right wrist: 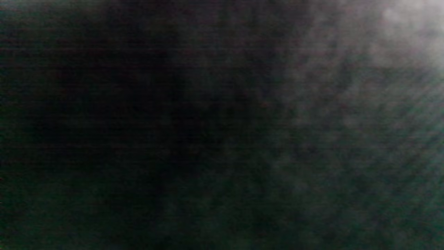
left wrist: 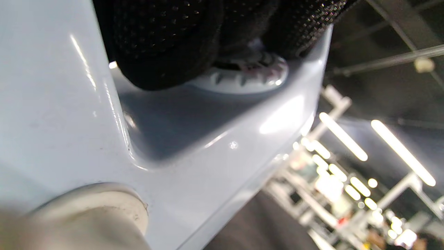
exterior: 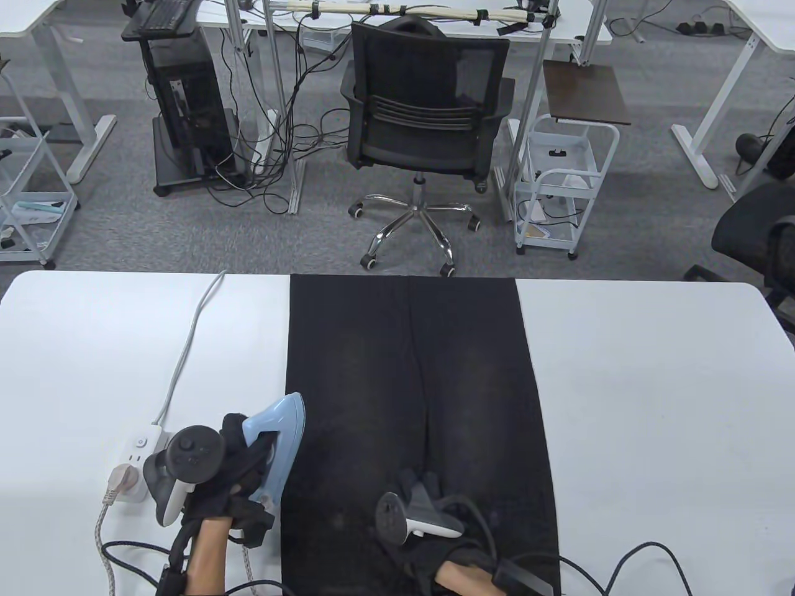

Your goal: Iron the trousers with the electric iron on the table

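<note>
My left hand grips the handle of the pale blue iron, fingers wrapped around it; the iron tilts on its side, its nose pointing away from me, right at the left edge of the black trousers. In the left wrist view my gloved fingers lie against the iron's body by its white dial. The trousers lie flat just right of that hand, running away from me across the white table. My right hand rests on the trousers near me; how its fingers lie I cannot tell. Just left of my left hand sits 1 power strip.
</note>
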